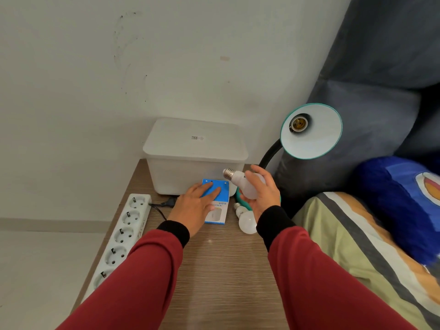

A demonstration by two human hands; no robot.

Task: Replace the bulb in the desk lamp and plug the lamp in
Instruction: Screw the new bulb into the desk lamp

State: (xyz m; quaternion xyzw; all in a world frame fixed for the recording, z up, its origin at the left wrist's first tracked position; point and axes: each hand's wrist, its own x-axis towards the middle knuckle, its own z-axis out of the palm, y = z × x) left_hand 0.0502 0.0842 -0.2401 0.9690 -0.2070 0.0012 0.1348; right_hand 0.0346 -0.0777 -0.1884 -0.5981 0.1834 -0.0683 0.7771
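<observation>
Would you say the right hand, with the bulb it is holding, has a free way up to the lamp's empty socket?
Probably yes: the right hand grips the bulb, and the socket sits open above it, nothing between.

My right hand (262,191) grips a white bulb (245,184), its screw base pointing left. My left hand (195,206) lies flat on the blue bulb box (220,201). A second bulb (246,219) lies on the wooden table (221,270). The teal lamp's shade (312,132) shows a bare socket (297,123). A power strip (119,236) runs along the table's left edge, and a white lidded bin (195,153) stands behind the box.

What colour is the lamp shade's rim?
Teal, on the lamp shade, in the head view.
</observation>
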